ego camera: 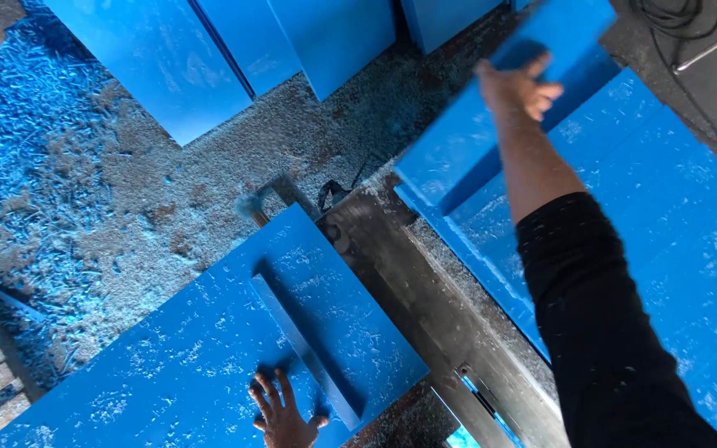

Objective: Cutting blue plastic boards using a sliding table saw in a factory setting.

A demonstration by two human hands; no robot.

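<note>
Right hand (pixel 518 87), upper right of frame: fingers curled over the edge of a narrow blue board (pixel 491 124), gripping it; the board is tilted and blurred, above a stack of blue boards (pixel 665 216) at right. Left hand (pixel 282 415), bottom centre: fingers spread, palm flat on a large blue panel (pixel 209 348), holding nothing.

Risk, as judged: the one-handed hold is near one end, so the board could swing or slip onto the metal machine bed (pixel 425 290) in mid-frame. Loose sawdust could also let the pressing palm slide.

Condition: the board is smooth and bright blue, lightly dusted with chips. A thin blue strip (pixel 309 348) lies on the panel just beside the left hand. Sawdust and blue shavings (pixel 60 141) cover the floor at left.
</note>
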